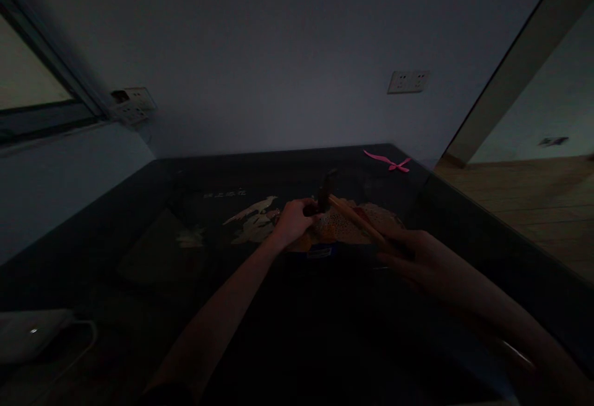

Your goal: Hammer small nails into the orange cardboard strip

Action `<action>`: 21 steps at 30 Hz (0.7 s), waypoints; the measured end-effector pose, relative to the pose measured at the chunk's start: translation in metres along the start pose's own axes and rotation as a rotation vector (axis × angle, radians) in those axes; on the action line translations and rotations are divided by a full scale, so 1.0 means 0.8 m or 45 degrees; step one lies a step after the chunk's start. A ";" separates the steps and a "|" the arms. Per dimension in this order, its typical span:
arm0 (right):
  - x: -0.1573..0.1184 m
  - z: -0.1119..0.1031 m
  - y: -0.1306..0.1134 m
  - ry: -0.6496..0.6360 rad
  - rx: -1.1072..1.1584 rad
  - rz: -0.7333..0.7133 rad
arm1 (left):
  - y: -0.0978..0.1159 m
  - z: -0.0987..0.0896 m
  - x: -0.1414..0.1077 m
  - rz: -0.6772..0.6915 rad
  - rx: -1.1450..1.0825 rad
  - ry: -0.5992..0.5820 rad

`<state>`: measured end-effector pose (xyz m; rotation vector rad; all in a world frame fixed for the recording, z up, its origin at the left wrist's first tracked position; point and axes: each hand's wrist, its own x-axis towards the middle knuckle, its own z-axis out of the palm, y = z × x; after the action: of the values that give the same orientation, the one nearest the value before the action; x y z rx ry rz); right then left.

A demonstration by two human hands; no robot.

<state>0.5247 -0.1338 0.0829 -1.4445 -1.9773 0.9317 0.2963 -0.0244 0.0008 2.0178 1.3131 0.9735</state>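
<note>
Hammer [346,211] in right hand's [408,254] grip

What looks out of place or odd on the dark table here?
A thin pink ribbon-like strip lies loose at the far right corner of the dark table, apart from both hands. Pale torn-looking patches mark the surface beside the left hand. The frame is too dim to tell more.

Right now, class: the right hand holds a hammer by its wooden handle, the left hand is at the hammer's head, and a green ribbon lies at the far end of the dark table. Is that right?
Not quite. The ribbon is pink, not green, as the head view shows. The rest stands: the right hand holds the hammer by its wooden handle, the left hand is at its head, and the ribbon lies at the far end of the dark table.
</note>
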 end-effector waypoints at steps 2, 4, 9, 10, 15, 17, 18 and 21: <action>0.001 0.000 0.002 -0.005 -0.004 0.036 | 0.001 -0.001 0.000 -0.013 0.012 0.002; -0.002 -0.002 0.003 -0.001 0.020 0.050 | 0.000 -0.001 0.000 -0.009 -0.006 -0.007; -0.004 -0.005 0.002 -0.008 0.101 0.062 | -0.002 0.001 0.000 0.020 -0.019 0.009; -0.002 -0.003 0.002 -0.010 0.081 0.050 | -0.001 0.000 -0.001 0.016 -0.007 0.005; 0.003 0.001 0.005 -0.027 -0.005 0.010 | 0.002 -0.002 -0.001 -0.020 0.044 0.004; -0.001 -0.002 0.005 -0.014 0.009 0.028 | 0.001 -0.001 -0.001 -0.003 0.016 -0.004; -0.002 -0.003 0.006 -0.010 0.016 0.038 | 0.000 -0.001 0.000 0.006 0.002 -0.010; -0.003 -0.003 0.006 -0.021 -0.006 0.034 | 0.000 -0.001 -0.001 0.002 0.006 -0.017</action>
<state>0.5305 -0.1348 0.0807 -1.4739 -1.9780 0.9534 0.2956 -0.0247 0.0009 2.0259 1.3076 0.9568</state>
